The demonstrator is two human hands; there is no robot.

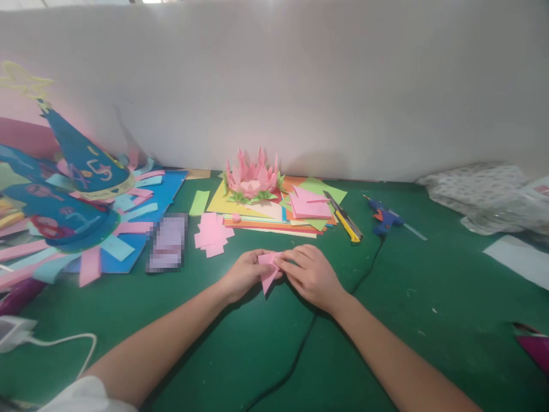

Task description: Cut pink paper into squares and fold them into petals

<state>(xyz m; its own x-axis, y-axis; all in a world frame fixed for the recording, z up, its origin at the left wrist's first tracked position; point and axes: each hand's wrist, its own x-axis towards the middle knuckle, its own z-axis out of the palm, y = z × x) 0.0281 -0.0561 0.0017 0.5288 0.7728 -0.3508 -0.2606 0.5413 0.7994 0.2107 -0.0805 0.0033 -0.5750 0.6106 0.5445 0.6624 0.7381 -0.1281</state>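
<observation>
Both hands meet over the middle of the green table (206,355), holding a folded piece of pink paper (267,276). One pointed corner of it hangs down toward me. My left hand (242,278) pinches its left side between thumb and fingers. On the right, my right hand (312,277) presses the upper right edge with its fingertips. Just beyond the hands lie small pink paper pieces (212,234) and a stack of pink squares (309,205). A pink paper lotus (252,177) with green leaves at its base stands farther back on coloured sheets (274,228).
A yellow utility knife (346,222) and a blue glue gun (384,217) lie right of the paper; the gun's black cable (306,337) runs under my right arm. Left are a blurred phone-like object (168,243) and blue cone hats (86,157). Plastic bags (484,191) lie far right.
</observation>
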